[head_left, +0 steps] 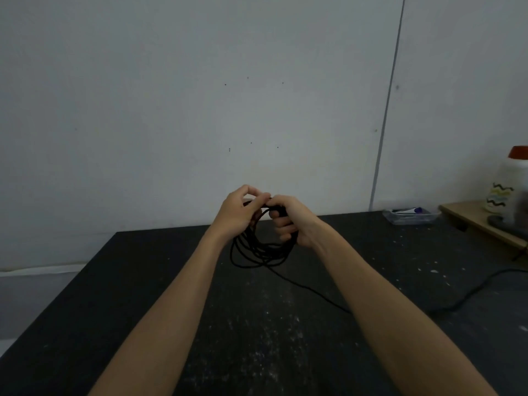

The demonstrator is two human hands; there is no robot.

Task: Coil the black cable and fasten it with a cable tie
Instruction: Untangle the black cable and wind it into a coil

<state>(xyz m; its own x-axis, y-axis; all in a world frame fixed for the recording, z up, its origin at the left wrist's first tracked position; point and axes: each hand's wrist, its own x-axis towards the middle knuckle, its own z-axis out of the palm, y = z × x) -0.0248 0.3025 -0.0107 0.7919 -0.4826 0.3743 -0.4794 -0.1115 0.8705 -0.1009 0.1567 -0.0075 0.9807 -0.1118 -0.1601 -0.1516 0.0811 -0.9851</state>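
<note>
A black cable [258,251] hangs in several loops above the dark table [143,281], held up at the far middle. My right hand [288,218] grips the top of the coil with curled fingers. My left hand [243,210] pinches the cable at the coil's top, fingertips meeting the right hand's. A loose end of the cable [314,292] trails from the coil toward the right and passes behind my right forearm. No cable tie can be made out.
A clear plastic tray [411,217] with small items sits at the back right. Beside it a wooden stand [483,224] carries a white patterned jar [507,184] with a red lid. A second dark cord [471,292] runs off the right edge. A white wall stands close behind.
</note>
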